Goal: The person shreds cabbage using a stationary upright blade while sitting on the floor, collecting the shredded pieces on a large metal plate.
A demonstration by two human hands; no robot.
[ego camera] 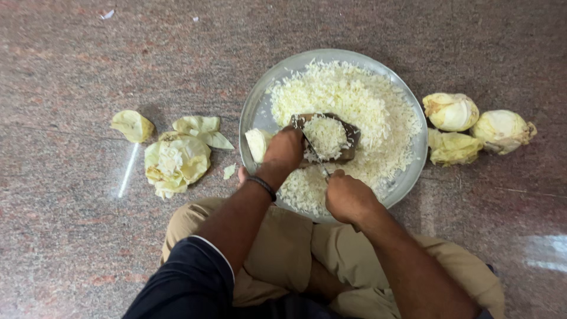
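Person seated cross-legged on a speckled reddish stone floor (71, 236), khaki trousers, dark sleeve on the left arm. Wide round steel plate (255, 112) set directly ahead of the knees, within reach of both arms and heaped with finely shredded pale cabbage (348, 100), so cuttings fall where they collect. Left hand (283, 150), black band at the wrist, closed down over a pale cabbage wedge (257, 144) at the plate's near-left rim, pressing it against a dark wooden block (348, 147) topped with shreds. Right hand (348, 198) clenched on a knife handle; thin blade (313, 152) angled up toward the wedge. Left of the plate, apart from it: loose yellow-green outer cabbage leaves (177, 159), apparently discards. Right of the plate, just beside its rim: three whole or part pale cabbage heads (452, 111), seemingly uncut stock.
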